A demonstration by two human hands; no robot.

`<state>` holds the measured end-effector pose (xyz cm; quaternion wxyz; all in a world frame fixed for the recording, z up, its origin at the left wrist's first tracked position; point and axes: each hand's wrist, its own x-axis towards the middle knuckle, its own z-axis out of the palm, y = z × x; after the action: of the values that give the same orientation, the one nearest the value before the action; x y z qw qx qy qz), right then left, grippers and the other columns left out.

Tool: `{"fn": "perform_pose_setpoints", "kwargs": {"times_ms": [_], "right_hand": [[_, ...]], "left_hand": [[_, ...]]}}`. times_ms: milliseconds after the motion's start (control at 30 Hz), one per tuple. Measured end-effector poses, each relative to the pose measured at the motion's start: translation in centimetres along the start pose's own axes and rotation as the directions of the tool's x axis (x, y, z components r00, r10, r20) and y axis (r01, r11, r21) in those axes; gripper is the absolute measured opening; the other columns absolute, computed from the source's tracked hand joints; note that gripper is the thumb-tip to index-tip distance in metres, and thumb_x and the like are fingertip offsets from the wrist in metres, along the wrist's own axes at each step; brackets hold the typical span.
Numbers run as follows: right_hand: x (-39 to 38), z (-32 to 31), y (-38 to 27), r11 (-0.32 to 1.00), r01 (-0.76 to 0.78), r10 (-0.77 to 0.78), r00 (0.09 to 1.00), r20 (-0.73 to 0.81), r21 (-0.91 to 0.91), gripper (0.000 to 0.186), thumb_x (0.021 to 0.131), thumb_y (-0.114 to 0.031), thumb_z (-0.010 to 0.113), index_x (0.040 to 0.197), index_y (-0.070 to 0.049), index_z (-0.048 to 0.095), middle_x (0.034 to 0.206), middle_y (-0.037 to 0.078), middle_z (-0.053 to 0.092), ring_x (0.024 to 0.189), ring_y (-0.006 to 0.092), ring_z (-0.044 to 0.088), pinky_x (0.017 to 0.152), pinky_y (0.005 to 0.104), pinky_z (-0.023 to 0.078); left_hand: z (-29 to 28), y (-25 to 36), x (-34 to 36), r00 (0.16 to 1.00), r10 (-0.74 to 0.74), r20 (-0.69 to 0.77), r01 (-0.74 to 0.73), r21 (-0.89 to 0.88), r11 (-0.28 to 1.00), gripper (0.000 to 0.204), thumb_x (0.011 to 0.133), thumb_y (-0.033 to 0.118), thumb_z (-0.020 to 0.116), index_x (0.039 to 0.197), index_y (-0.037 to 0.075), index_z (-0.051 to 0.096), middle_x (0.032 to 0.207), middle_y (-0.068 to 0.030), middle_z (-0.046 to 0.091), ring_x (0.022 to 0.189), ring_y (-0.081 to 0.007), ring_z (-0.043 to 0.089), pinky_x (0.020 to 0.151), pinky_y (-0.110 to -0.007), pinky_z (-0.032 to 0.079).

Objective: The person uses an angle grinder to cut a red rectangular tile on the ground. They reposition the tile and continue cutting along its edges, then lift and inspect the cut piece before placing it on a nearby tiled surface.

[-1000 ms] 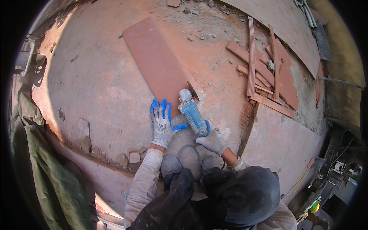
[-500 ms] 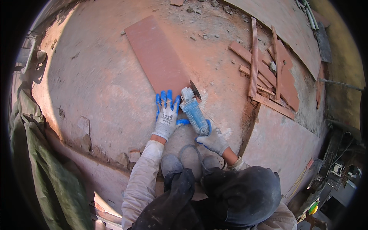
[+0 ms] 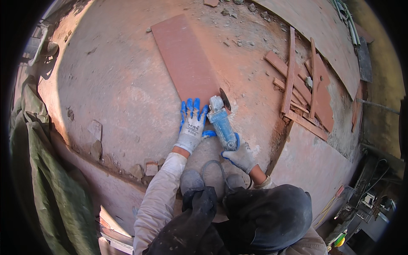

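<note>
A long reddish-brown tile (image 3: 185, 57) lies flat on the dusty ground in front of me. My left hand (image 3: 194, 123), in a white glove with blue-coated fingers, rests palm down at the tile's near end. Its fingers are stretched out and a little apart. In my right hand (image 3: 241, 155), gloved alike, is the rear body of a blue angle grinder (image 3: 224, 127). The grinder's dark disc (image 3: 225, 100) stands on edge beside the tile's near right corner; whether it touches the tile I cannot tell. A cord (image 3: 205, 166) loops between my shoes.
Cut strips and broken pieces of tile (image 3: 323, 95) are heaped at the right. A raised slab (image 3: 312, 157) lies nearer on that side. Stones (image 3: 244, 43) are scattered beyond the tile. Green tarpaulin (image 3: 55, 170) hangs along the left. A brick chunk (image 3: 151, 167) sits near my left forearm.
The whole scene has shifted to the right in view, ground included. Both hands and the grinder keep almost the same place against the tile.
</note>
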<state>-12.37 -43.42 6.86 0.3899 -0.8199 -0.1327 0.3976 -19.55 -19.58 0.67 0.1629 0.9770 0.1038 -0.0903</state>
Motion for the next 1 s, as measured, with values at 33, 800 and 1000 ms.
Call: {"fn": "perform_pose_setpoints", "kwargs": {"times_ms": [33,800,1000], "right_hand": [[0.1,0.0,0.1,1.0,0.001,-0.001,1.0,0.001,0.009,0.063,0.075,-0.019,0.085,0.129,0.001,0.06,0.107,0.023,0.074,0.099,0.0378,0.074,0.089,0.0469,0.059],[0.6,0.2,-1.2,0.998,-0.025,0.024,1.0,0.011,0.051,0.06,0.075,-0.019,0.086,0.127,0.0,0.062,0.108,0.021,0.075,0.098,0.0338,0.074,0.089,0.0443,0.06],[0.8,0.0,-1.7,0.999,-0.009,0.008,1.0,0.022,0.044,0.061,0.076,-0.018,0.085,0.129,0.0,0.061,0.108,0.02,0.074,0.097,0.0329,0.073,0.088,0.0436,0.06]], "left_hand": [[0.0,0.0,0.0,1.0,0.01,-0.024,-0.009,0.026,1.0,0.118,0.082,0.07,0.081,0.172,0.007,0.037,0.182,-0.0268,0.015,0.17,-0.0495,0.005,0.137,-0.068,0.001],[-0.1,-0.3,0.0,1.0,-0.009,0.011,0.009,-0.016,1.0,0.113,0.087,0.068,0.077,0.173,0.007,0.036,0.183,-0.0239,0.016,0.17,-0.0474,0.006,0.138,-0.066,0.002],[-0.3,-0.3,-0.1,1.0,0.0,-0.002,0.0,-0.018,1.0,0.113,0.089,0.069,0.075,0.172,0.004,0.036,0.183,-0.0244,0.016,0.17,-0.0467,0.008,0.138,-0.065,0.003]]}}
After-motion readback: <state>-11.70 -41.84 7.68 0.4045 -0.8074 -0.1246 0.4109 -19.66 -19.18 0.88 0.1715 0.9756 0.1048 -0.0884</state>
